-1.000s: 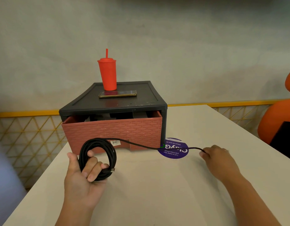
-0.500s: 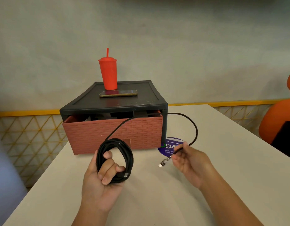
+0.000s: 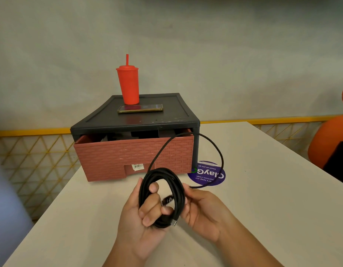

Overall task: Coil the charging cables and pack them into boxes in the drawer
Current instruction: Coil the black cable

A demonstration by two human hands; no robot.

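Hands, left (image 3: 133,218) and right (image 3: 203,211), grip cable coil (image 3: 163,171) before ajar drawer (image 3: 128,155).

The cable (image 3: 163,182) has a black, matt, finely textured jacket, and its plug tip (image 3: 174,223) glints as bare silver metal. At twelve o'clock from the coil, the drawer (image 3: 134,157) front is dull terracotta plastic moulded in a woven relief, with a small paper barcode label (image 3: 138,166). The cabinet (image 3: 166,116) shell is dark matt plastic. On top, the cup (image 3: 128,85) is satin red plastic. The phone (image 3: 140,108) has a glossy face and a gold metallic edge. At two o'clock from the coil lies a smooth printed purple sticker (image 3: 207,176). The table (image 3: 263,189) is smooth, matt off-white.
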